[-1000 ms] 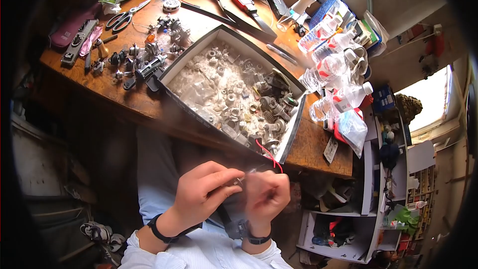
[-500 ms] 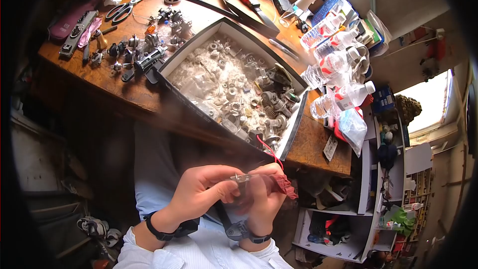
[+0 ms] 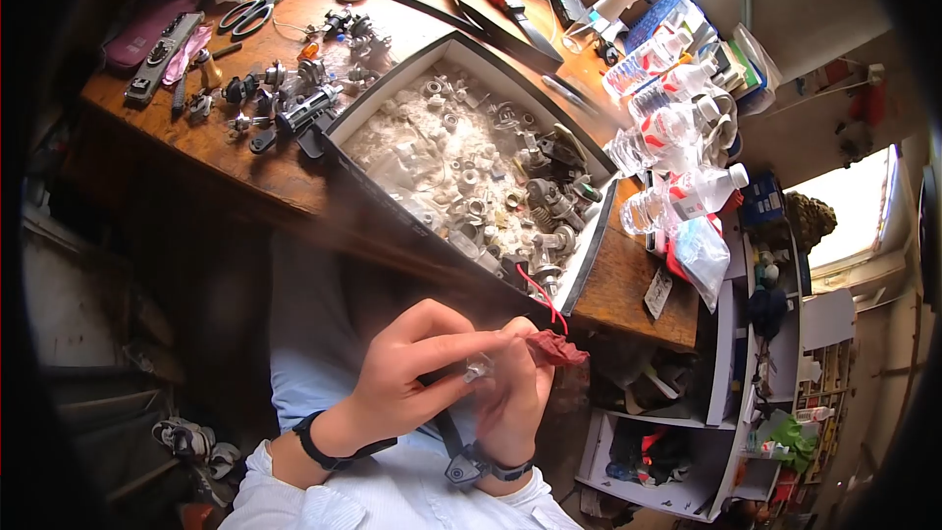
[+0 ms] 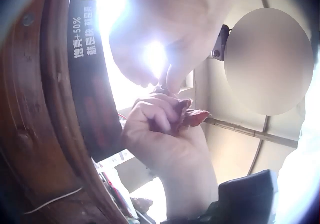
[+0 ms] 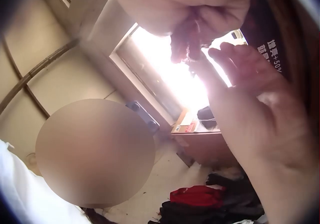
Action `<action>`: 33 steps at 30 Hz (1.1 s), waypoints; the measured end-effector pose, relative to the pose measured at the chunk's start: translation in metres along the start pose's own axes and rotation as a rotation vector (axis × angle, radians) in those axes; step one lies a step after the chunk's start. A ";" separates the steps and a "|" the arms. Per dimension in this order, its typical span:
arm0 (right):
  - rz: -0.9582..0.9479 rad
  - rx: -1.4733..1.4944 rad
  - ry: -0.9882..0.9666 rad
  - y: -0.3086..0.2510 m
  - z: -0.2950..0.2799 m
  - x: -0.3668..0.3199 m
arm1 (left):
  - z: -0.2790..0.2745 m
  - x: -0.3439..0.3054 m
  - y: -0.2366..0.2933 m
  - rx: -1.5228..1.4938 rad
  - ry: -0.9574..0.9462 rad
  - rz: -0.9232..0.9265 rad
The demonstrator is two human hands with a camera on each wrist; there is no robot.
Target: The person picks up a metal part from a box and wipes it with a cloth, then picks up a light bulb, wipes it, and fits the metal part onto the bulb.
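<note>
Bottles: four, clear, labels marked in red, at one side of the worktop. In the head view, the following were noted. Below the bottles: one plastic bag and, further down, one tag at the worktop's edge. Far left of the bottles: scissors and, further left, a purple case. Far below and left of them: shoes. Right of the bottles: a bright window. Below and right: something green.
</note>
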State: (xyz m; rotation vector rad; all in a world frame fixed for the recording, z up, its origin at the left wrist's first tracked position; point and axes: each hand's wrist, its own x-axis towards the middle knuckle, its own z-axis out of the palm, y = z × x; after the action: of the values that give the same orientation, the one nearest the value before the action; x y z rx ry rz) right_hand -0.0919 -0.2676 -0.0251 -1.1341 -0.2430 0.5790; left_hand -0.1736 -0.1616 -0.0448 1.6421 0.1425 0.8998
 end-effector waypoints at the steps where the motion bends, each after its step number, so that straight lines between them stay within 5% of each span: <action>1: 0.078 -0.049 -0.040 -0.002 -0.002 -0.001 | -0.001 0.000 0.001 0.005 0.003 -0.003; 4: 0.173 -0.131 -0.151 -0.002 -0.006 0.000 | -0.004 0.000 0.004 -0.094 0.050 -0.104; 8: 0.006 -0.181 -0.165 0.005 -0.012 0.004 | -0.002 -0.007 -0.003 -0.288 0.038 -0.195; 10: -0.092 -0.264 -0.123 0.004 -0.012 0.005 | 0.002 -0.009 0.002 -0.533 0.168 -0.420; 12: -0.095 -0.224 -0.112 0.004 -0.015 0.006 | 0.004 -0.007 0.000 -0.537 0.210 -0.382; 17: -0.164 -0.102 -0.122 -0.002 -0.003 -0.001 | -0.002 -0.002 0.004 0.024 0.113 -0.106; 20: -0.214 -0.040 -0.203 0.001 -0.008 -0.003 | 0.000 -0.005 0.001 -0.006 0.158 -0.116; 22: -0.245 -0.330 -0.101 -0.006 0.001 -0.008 | -0.001 -0.006 0.002 0.028 0.149 -0.118; 28: -0.489 -0.473 -0.189 -0.006 -0.004 0.006 | -0.005 0.000 0.002 0.200 0.107 0.009; 30: -0.620 -0.741 -0.206 -0.013 -0.005 0.008 | -0.007 0.003 0.003 0.270 0.072 0.069; 33: -0.595 -0.784 -0.221 -0.021 -0.007 0.006 | -0.008 0.005 0.003 0.357 0.060 0.173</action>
State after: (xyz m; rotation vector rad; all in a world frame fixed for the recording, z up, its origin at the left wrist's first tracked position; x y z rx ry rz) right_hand -0.0774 -0.2757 -0.0095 -1.6489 -1.0241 0.0531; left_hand -0.1767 -0.1534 -0.0396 1.9812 0.2150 1.1032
